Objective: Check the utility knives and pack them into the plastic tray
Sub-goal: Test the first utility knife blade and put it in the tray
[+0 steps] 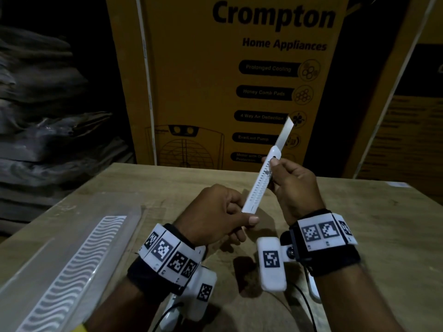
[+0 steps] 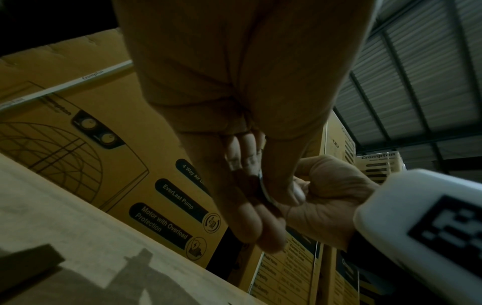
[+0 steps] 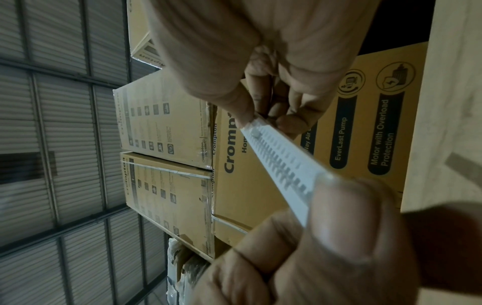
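Note:
A white utility knife (image 1: 260,180) is held up over the table, tilted, with its steel blade (image 1: 285,131) slid out and pointing up toward the right. My left hand (image 1: 247,213) pinches the knife's rear end between thumb and fingers. My right hand (image 1: 272,167) grips the upper part of the body, thumb on the ridged slider track. In the right wrist view the notched knife body (image 3: 281,165) runs from my right hand's fingers (image 3: 263,99) down to my left hand (image 3: 326,237). The clear plastic tray (image 1: 117,250), with a wavy white insert, lies at the left.
The wooden table (image 1: 167,188) lies under both hands. A large Crompton carton (image 1: 227,80) stands just behind its far edge, with more cartons to the right. Dark stacked sacks (image 1: 48,104) fill the left background.

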A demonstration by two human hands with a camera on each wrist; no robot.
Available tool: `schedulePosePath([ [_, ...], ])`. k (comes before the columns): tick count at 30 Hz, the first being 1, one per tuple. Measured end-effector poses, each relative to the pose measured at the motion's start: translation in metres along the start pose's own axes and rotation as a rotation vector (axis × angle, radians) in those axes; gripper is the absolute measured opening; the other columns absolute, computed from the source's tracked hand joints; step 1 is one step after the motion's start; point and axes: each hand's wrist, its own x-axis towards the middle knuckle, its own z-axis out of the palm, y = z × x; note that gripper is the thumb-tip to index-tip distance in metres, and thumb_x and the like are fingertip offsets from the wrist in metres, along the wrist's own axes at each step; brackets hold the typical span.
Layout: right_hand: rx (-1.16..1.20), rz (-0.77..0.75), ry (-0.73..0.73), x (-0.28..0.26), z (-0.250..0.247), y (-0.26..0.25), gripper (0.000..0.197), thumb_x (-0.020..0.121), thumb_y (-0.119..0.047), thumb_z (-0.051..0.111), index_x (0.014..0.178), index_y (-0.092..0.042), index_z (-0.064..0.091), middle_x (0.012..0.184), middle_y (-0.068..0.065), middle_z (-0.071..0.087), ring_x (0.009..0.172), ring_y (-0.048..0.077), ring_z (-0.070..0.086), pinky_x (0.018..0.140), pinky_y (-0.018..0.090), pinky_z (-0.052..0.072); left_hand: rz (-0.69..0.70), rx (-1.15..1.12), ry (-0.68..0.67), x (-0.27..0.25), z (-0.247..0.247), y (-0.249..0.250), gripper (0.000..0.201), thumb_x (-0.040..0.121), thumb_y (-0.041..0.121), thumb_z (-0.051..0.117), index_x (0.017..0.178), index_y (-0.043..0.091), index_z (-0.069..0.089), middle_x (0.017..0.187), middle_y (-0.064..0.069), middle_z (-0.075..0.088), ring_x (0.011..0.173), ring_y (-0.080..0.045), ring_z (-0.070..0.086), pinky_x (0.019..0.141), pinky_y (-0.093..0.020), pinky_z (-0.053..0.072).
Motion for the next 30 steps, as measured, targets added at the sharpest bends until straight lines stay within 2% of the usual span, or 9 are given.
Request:
schedulePosePath([
  [5, 0.01, 0.001, -0.025, 0.001, 0.001, 0.001, 0.02, 0.098, -0.006, 0.059, 0.095, -0.02, 0.073, 0.087, -0.006, 0.074, 0.077, 0.005, 0.068, 0.073, 0.025, 0.057, 0.004, -0.009, 0.023, 0.002, -0.001, -0.002, 0.014, 0.091, 0.017, 0.077, 0.102, 0.008, 0.074, 0.08, -0.008, 0.081, 0.071, -0.035, 0.078, 0.065, -0.042, 0.066],
  [10, 0.015, 0.007, -0.043, 0.002, 0.0, 0.001, 0.021, 0.099, -0.005, 0.057, 0.097, -0.019, 0.072, 0.086, -0.004, 0.072, 0.076, 0.005, 0.068, 0.075, 0.027, 0.057, 0.022, -0.013, 0.03, 0.002, 0.0, -0.003, 0.012, 0.092, 0.017, 0.077, 0.101, 0.01, 0.074, 0.079, -0.008, 0.081, 0.068, -0.033, 0.078, 0.067, -0.043, 0.066],
  [15, 0.067, 0.019, -0.066, 0.001, 0.001, -0.003, 0.024, 0.097, 0.002, 0.057, 0.112, -0.013, 0.068, 0.089, 0.0, 0.067, 0.08, 0.008, 0.065, 0.069, 0.021, 0.055, 0.027, -0.089, 0.065, 0.003, -0.002, -0.001, 0.015, 0.094, 0.014, 0.074, 0.105, 0.004, 0.074, 0.081, -0.015, 0.08, 0.062, -0.03, 0.073, 0.063, -0.041, 0.061],
  [20, -0.006, -0.017, -0.014, 0.0, 0.006, 0.0, 0.022, 0.097, -0.006, 0.061, 0.117, -0.012, 0.069, 0.087, -0.004, 0.068, 0.084, 0.008, 0.066, 0.073, 0.026, 0.056, 0.03, -0.114, 0.079, 0.003, -0.001, 0.0, 0.016, 0.093, 0.015, 0.074, 0.106, 0.007, 0.075, 0.083, -0.014, 0.08, 0.062, -0.028, 0.072, 0.063, -0.039, 0.062],
  [23, -0.14, -0.044, 0.014, -0.002, 0.009, 0.003, 0.015, 0.1, -0.018, 0.059, 0.108, -0.014, 0.071, 0.085, -0.007, 0.07, 0.074, 0.0, 0.066, 0.064, 0.018, 0.052, 0.038, -0.151, 0.085, 0.003, 0.002, 0.002, 0.015, 0.093, 0.016, 0.076, 0.104, 0.006, 0.075, 0.083, -0.014, 0.081, 0.062, -0.026, 0.072, 0.062, -0.036, 0.062],
  [24, -0.161, -0.043, 0.001, -0.003, 0.01, 0.004, 0.015, 0.101, -0.021, 0.058, 0.102, -0.017, 0.072, 0.085, -0.005, 0.072, 0.074, 0.001, 0.066, 0.063, 0.018, 0.05, 0.038, -0.141, 0.086, 0.003, 0.002, 0.002, 0.015, 0.092, 0.017, 0.076, 0.103, 0.007, 0.076, 0.082, -0.013, 0.081, 0.062, -0.025, 0.072, 0.063, -0.036, 0.062],
  [27, -0.14, -0.015, -0.017, -0.005, 0.012, 0.004, 0.018, 0.101, -0.02, 0.058, 0.092, -0.022, 0.073, 0.085, -0.001, 0.075, 0.083, 0.016, 0.066, 0.072, 0.033, 0.052, 0.032, -0.093, 0.08, 0.001, 0.003, 0.001, 0.016, 0.092, 0.019, 0.076, 0.103, 0.008, 0.076, 0.082, -0.01, 0.081, 0.061, -0.022, 0.073, 0.066, -0.042, 0.062],
  [30, -0.072, 0.009, -0.018, -0.005, 0.01, 0.001, 0.018, 0.1, -0.012, 0.057, 0.093, -0.017, 0.073, 0.083, 0.0, 0.074, 0.079, 0.012, 0.069, 0.071, 0.028, 0.057, 0.015, -0.11, 0.068, 0.002, 0.002, 0.001, 0.017, 0.094, 0.019, 0.074, 0.106, 0.006, 0.075, 0.08, -0.013, 0.08, 0.062, -0.024, 0.072, 0.066, -0.043, 0.061],
])
